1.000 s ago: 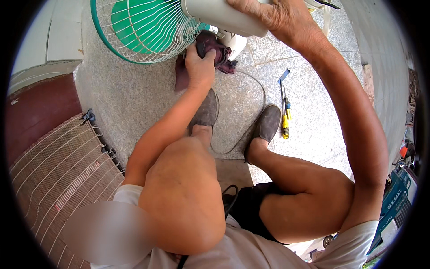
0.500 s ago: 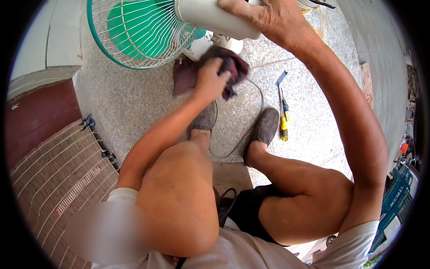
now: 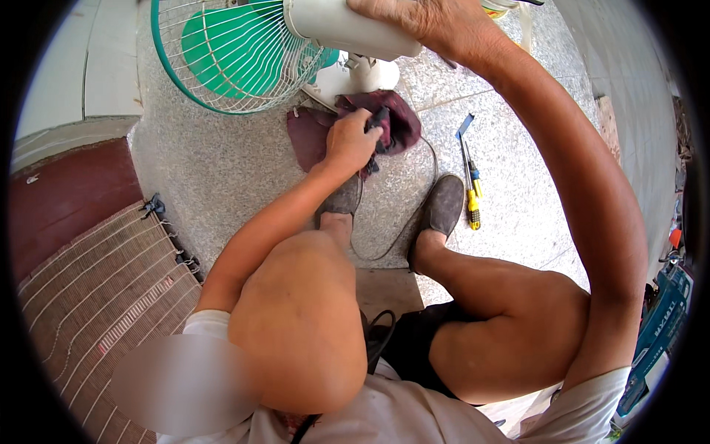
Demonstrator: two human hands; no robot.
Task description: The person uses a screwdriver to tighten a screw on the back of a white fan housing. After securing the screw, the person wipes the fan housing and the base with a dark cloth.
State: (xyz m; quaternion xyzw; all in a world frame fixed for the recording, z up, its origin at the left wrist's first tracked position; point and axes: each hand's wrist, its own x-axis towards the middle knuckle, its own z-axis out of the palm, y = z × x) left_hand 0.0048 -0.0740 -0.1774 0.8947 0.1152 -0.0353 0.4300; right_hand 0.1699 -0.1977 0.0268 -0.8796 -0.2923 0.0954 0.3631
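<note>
My left hand [image 3: 350, 142] grips a crumpled dark maroon cloth [image 3: 399, 122], its fingers closed on the folds. The cloth hangs close to the floor, just in front of the white base [image 3: 333, 83] of an electric fan. My right hand [image 3: 451, 31] lies over the fan's cream motor housing [image 3: 344, 28] at the top of the view, fingers wrapped round its top; some fingertips are out of sight. To the left of the housing are the wire guard [image 3: 244, 107] with its green rim and the green blades [image 3: 214, 55].
Two screwdrivers [image 3: 474, 211] with yellow and blue-yellow handles lie on the speckled floor, right of my shoe [image 3: 444, 206]. A grey cord [image 3: 399, 248] loops between my feet. At left is a slatted mat [image 3: 103, 318]; at far right, a teal case [image 3: 658, 333].
My left hand has slowed and sits slightly lower, with the cloth more spread out. The fan has shifted a little upward in view, my right hand still on it.
</note>
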